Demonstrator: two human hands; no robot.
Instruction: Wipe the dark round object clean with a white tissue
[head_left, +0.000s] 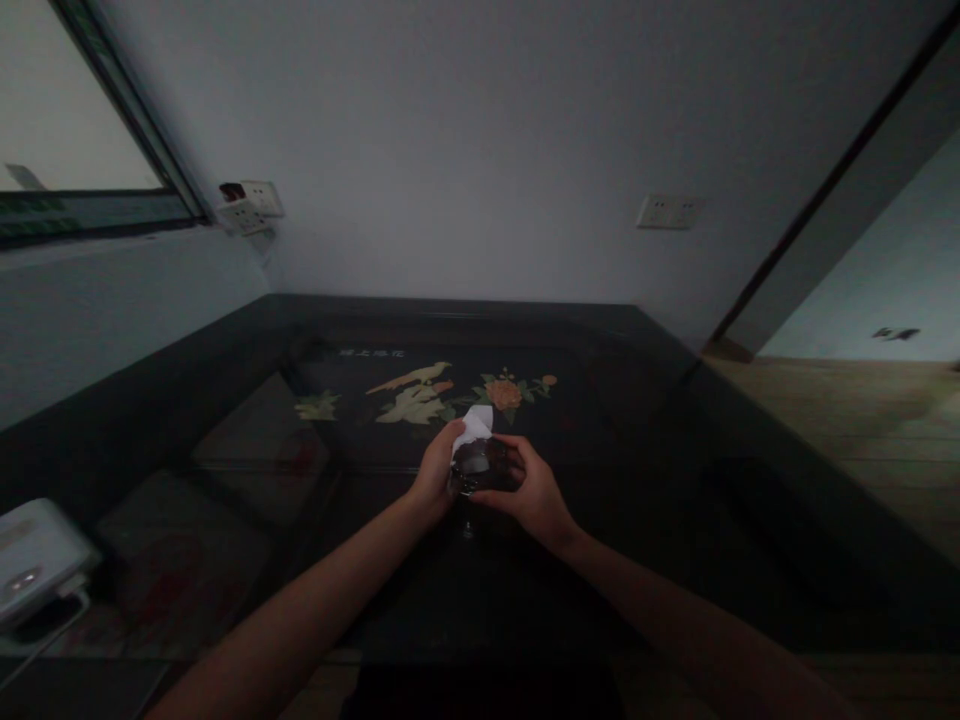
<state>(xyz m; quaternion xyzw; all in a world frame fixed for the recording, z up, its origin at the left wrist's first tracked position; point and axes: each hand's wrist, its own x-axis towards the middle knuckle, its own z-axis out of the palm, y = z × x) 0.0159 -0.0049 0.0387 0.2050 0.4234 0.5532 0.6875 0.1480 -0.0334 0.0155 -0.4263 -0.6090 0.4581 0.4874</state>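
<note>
A small clear glass (480,466) is held over the dark table (622,400), roughly at its middle. My right hand (534,492) wraps around its right side. My left hand (436,468) is closed on a white tissue (474,428) that it presses against the glass's rim on the left. A thin stem seems to hang below the bowl, though the dim light makes it hard to tell.
The tabletop has a painted panel of a bird and flowers (431,392) under glass. A white device (34,560) lies at the left edge. Wall sockets (251,205) sit by the window; another socket (667,211) is on the back wall. Wooden floor (862,420) lies to the right.
</note>
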